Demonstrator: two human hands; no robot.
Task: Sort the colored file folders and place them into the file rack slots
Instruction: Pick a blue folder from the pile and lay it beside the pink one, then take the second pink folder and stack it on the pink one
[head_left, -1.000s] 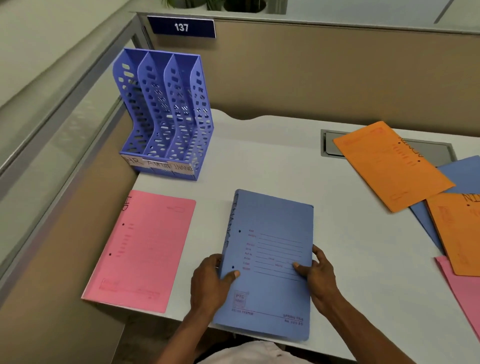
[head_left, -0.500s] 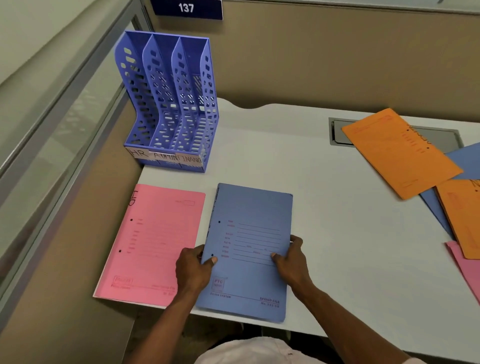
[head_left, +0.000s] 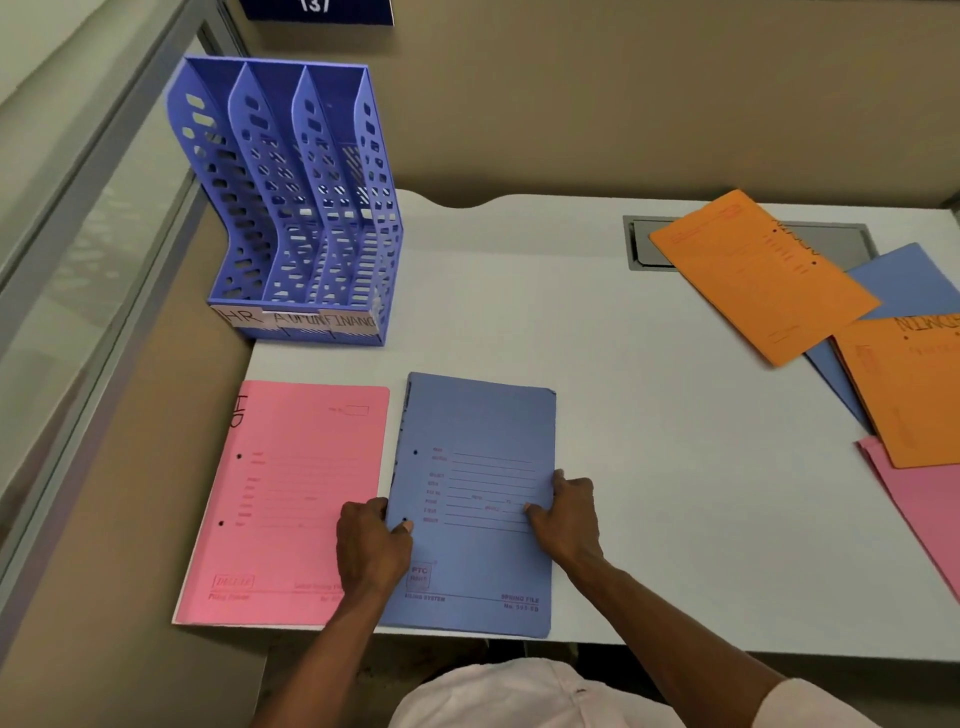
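A blue folder (head_left: 478, 457) lies flat at the desk's front edge, right beside a pink folder (head_left: 291, 488) marked HR. My left hand (head_left: 371, 545) grips the blue folder's left edge, thumb on top. My right hand (head_left: 563, 514) holds its right edge the same way. The blue three-slot file rack (head_left: 291, 208) stands at the back left, its slots holding nothing, with a handwritten label strip along its base.
More folders lie spread at the right: an orange folder (head_left: 753, 270), a second orange one (head_left: 914, 384), a blue one (head_left: 914, 280) beneath them and a pink one (head_left: 924, 499) at the edge. A grey cable hatch (head_left: 644, 244) sits in the white desk (head_left: 623, 467). Partition walls enclose the back and left.
Both hands have slid the blue folder leftward and straightened it, so it now lies next to the pink folder. The head camera has tilted down.
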